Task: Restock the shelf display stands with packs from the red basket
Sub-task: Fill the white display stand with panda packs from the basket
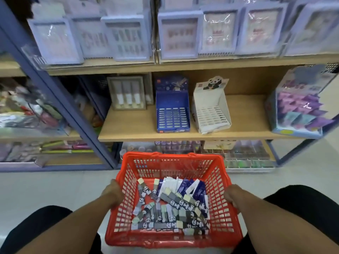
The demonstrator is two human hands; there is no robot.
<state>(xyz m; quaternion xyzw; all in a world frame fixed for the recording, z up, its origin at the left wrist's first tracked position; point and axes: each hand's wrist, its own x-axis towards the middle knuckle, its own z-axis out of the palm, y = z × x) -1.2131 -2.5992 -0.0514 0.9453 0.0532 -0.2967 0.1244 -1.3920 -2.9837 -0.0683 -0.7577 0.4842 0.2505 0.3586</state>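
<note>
Two hands are on the red slotted plastic basket [172, 200]: the left hand [113, 193] is curled over the rim at nine o'clock and the right hand [233, 197] is curled over the rim at three o'clock, each grasping the edge, though the fingertips themselves are hidden behind the rim. Inside the basket lies a loose heap of small flat packs: grey panda-print packs [165, 217] spread across the floor towards six o'clock, and dark blue and white packs [187, 187] leaning towards twelve o'clock. The basket sits low between the person's knees, in front of the wooden shelf [245, 125]. On that shelf, at twelve o'clock from the basket, stand the two targets side by side: a blue cardboard display stand [172, 114] with an empty slotted tray, and just to its right a white cardboard display stand with a panda topper [211, 110], also showing bare slots. Judgement: no pack has been lifted yet, so restocking is not yet begun. Risks noted: the packs are mixed and overlapping, so a hurried grab could take several at once or put a panda pack in the blue stand; the light cardboard stands may slide or tip back if a pack is pushed into a slot hard; tilting the basket could spill packs on the floor.
</note>
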